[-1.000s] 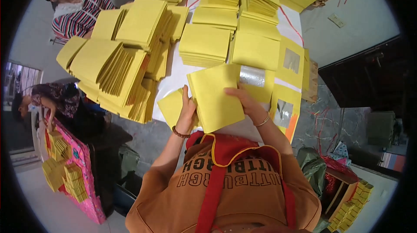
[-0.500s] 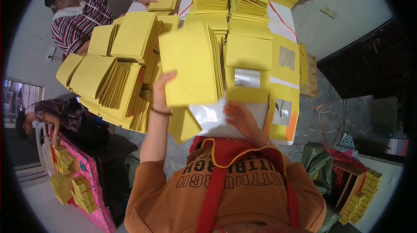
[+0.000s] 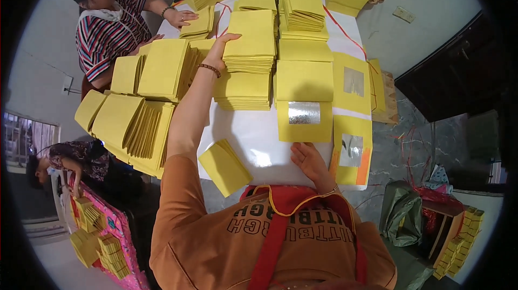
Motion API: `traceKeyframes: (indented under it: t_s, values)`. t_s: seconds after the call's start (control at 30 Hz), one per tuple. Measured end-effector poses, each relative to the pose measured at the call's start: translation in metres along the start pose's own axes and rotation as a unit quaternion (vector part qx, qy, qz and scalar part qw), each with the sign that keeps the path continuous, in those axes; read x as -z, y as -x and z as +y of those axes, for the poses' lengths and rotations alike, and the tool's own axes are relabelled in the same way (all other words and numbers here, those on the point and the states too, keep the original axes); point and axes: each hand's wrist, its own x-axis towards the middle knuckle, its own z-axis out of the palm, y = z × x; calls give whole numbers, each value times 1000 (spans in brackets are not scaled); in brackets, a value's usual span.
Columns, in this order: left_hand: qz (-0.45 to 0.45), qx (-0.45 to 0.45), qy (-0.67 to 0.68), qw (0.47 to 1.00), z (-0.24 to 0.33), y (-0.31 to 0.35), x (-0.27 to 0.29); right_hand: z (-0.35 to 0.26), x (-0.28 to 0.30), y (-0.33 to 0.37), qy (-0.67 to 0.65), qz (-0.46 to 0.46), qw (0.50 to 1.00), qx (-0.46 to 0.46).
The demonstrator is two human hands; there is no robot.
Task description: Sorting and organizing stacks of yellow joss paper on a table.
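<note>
My left hand [image 3: 217, 56] grips the left edge of a thick stack of yellow paper packets [image 3: 249, 33], its thumb over the top. That stack sits on another yellow stack [image 3: 243, 87] toward the far middle of the white table. My right hand [image 3: 308, 160] is open and holds nothing, its fingers extended at the near edge of a yellow sheet with a silver foil square [image 3: 304, 113]. A yellow packet [image 3: 224, 168] lies askew by the table's near edge, left of centre.
Leaning yellow stacks [image 3: 116, 125] crowd the left side. Foil-marked yellow sheets [image 3: 352, 98] line the right edge of the white table [image 3: 259, 128]. A co-worker's hand [image 3: 181, 17] rests on a small stack at the far left. Another person bends over a pink-covered table [image 3: 116, 220].
My left hand has carried the stack away from me and set it on the far stack. My right hand has shifted slightly right. The near-left packet is now fully visible.
</note>
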Motion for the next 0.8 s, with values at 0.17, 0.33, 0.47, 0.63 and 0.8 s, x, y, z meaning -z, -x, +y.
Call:
traceKeyframes:
  t_s: [0.17, 0.33, 0.47, 0.63, 0.8]
  values:
    - [-1, 31, -30, 999, 2, -13, 8, -6, -3, -2, -1, 11, 1000, 6]
    - [-1, 28, -28, 999, 7, -21, 18, -11, -6, -2, 24, 10, 1000, 12]
    - [-3, 18, -88, 996, 6, -21, 16, -16, -6, 1, 41, 3, 999, 26]
    - [-9, 21, -107, 994, 10, -16, 8, -37, -31, 26, 78, -19, 995, 56]
    - [2, 7, -151, 989, 12, -21, 10, -72, -63, 24, 320, -106, 910, 242]
